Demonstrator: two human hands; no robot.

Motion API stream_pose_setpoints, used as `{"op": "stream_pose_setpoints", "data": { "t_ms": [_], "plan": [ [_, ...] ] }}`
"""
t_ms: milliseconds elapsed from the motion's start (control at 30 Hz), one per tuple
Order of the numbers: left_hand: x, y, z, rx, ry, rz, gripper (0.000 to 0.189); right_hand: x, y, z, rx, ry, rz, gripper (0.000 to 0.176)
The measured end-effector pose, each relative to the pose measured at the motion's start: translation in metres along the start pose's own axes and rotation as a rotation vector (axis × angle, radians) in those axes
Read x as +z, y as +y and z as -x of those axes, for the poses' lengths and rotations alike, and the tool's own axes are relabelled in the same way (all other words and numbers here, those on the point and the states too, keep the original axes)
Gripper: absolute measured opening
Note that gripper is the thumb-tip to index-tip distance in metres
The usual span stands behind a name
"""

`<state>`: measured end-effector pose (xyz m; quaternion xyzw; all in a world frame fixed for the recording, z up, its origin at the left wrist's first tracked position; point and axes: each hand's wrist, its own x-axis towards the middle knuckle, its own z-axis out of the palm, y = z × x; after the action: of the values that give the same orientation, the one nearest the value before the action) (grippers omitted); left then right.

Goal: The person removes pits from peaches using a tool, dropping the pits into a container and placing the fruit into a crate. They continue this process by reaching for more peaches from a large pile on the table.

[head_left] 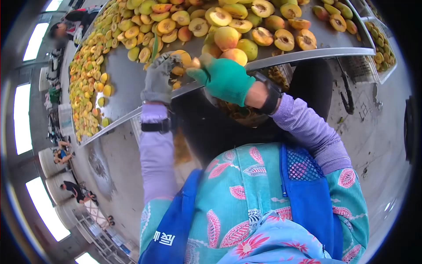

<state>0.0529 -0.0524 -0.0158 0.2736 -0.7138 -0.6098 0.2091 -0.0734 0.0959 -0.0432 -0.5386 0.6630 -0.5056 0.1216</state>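
My left hand (159,79), in a grey glove, is at the near edge of the metal table with its fingers curled. An apricot half (183,57) sits at its fingertips, between my two hands. My right hand (226,79), in a green glove, is closed just to the right, its thumb and fingers pinched together. What lies in that pinch is small and partly hidden. Whole apricots (226,38) and cut halves showing their hollows or stones (284,40) lie right beyond my hands. A thin green leaf (155,46) stands out near my left fingers.
The sorting table (125,70) has a raised metal rim (307,54) and carries a large heap of fruit (88,83). Below the rim, a container of fruit (241,112) stands near my legs. A white crate (381,48) is at the right. Other people (74,191) are at the far left.
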Motion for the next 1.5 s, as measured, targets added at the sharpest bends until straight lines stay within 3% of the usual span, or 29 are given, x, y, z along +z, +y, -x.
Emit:
{"op": "stream_pose_setpoints", "data": {
  "t_ms": [33, 100, 133, 200, 300, 400, 500, 600, 633, 700, 833, 900, 967, 1000, 1033, 1067, 1100, 1133, 1167, 1200, 1233, 1267, 1333, 1367, 1467, 1500],
  "plan": [
    [0.002, 0.001, 0.007, 0.026, 0.009, 0.172, 0.032, 0.004, -0.003, 0.002, -0.004, 0.006, 0.018, 0.036],
    [0.042, -0.01, 0.012, 0.085, 0.107, 0.882, 0.038, 0.009, -0.003, 0.005, 0.001, 0.041, 0.069, 0.037],
    [0.053, 0.001, 0.019, 0.067, 0.033, 1.157, 0.047, 0.006, -0.003, 0.005, 0.057, -0.002, 0.046, 0.037],
    [0.063, -0.003, 0.016, 0.08, 0.074, 1.044, 0.051, -0.007, -0.003, 0.006, 0.179, -0.083, -0.001, 0.038],
    [0.067, -0.001, 0.015, 0.079, 0.12, 0.856, 0.055, -0.017, -0.012, 0.013, 0.068, 0.0, 0.065, 0.039],
    [0.073, 0.004, 0.017, 0.106, 0.213, 0.661, 0.056, -0.015, -0.022, 0.016, 0.128, -0.096, 0.052, 0.038],
    [0.08, 0.01, 0.021, 0.117, 0.315, 0.547, 0.054, -0.018, -0.021, 0.017, 0.025, -0.157, 0.111, 0.035],
    [0.082, 0.015, 0.024, 0.032, 0.329, 0.595, 0.049, -0.016, -0.025, 0.018, 0.278, -0.284, -0.161, 0.031],
    [0.081, 0.015, 0.024, -0.008, 0.319, 0.63, 0.047, -0.015, -0.023, 0.021, 0.214, -0.253, -0.165, 0.032],
    [0.075, 0.013, 0.016, -0.057, 0.237, 0.362, 0.044, -0.01, -0.014, 0.033, 0.088, -0.192, -0.171, 0.035],
    [0.085, 0.022, 0.018, -0.012, 0.189, 0.181, 0.045, 0.004, -0.01, 0.038, 0.556, -0.168, -0.744, 0.042],
    [0.088, 0.005, 0.018, 0.272, 0.244, 0.045, 0.043, -0.02, -0.045, 0.035, 0.859, -0.243, -1.134, 0.045],
    [0.086, 0.015, 0.031, 0.055, 0.127, 0.324, 0.042, -0.024, -0.047, 0.04, 0.87, -0.355, -1.094, 0.041],
    [0.079, 0.02, 0.028, -0.113, 0.042, 0.16, 0.042, -0.028, -0.045, 0.038, 0.905, -0.422, -1.03, 0.041],
    [0.072, 0.015, 0.023, -0.015, -0.051, 0.154, 0.041, -0.032, -0.04, 0.036, 0.937, -0.493, -0.955, 0.04],
    [0.065, 0.009, 0.016, 0.09, -0.142, 0.148, 0.041, -0.024, -0.028, 0.036, 0.934, -0.623, -1.495, 0.039],
    [0.06, 0.008, 0.014, 0.196, -0.23, 0.138, 0.041, -0.019, -0.026, 0.041, 0.875, -0.691, -1.781, 0.039],
    [0.067, 0.028, 0.024, -0.164, -0.259, 0.746, 0.039, -0.017, -0.033, 0.041, 0.792, -0.757, -2.066, 0.039],
    [0.063, 0.029, 0.029, -0.094, 0.008, 0.783, 0.038, -0.015, -0.04, 0.039, 0.678, -0.822, -2.348, 0.039],
    [0.059, 0.019, 0.037, -0.035, 0.278, 0.812, 0.036, -0.016, -0.047, 0.044, 0.6, -0.895, -2.374, 0.04],
    [0.036, 0.004, 0.056, -0.035, 0.351, 0.728, 0.035, -0.023, -0.051, 0.049, 0.599, -0.899, -2.302, 0.037],
    [0.013, -0.01, 0.074, -0.042, 0.424, 0.642, 0.034, -0.035, -0.049, 0.053, 0.723, -0.852, -2.171, 0.035],
    [-0.012, 0.009, 0.068, -0.109, 0.275, 0.266, 0.033, -0.046, -0.021, 0.064, 1.006, -0.718, -2.002, 0.031],
    [-0.006, 0.017, 0.061, -0.135, 0.281, 0.083, 0.034, -0.043, -0.006, 0.074, 1.095, -0.57, -1.976, 0.031],
    [0.046, 0.07, 0.042, -0.209, 0.318, -0.449, 0.038, -0.036, -0.004, 0.082, 1.197, -0.408, -1.814, 0.035],
    [0.056, 0.059, 0.03, 0.217, 0.16, -0.826, 0.043, -0.045, -0.019, 0.076, 1.191, -0.329, -1.722, 0.038]
  ]
}}
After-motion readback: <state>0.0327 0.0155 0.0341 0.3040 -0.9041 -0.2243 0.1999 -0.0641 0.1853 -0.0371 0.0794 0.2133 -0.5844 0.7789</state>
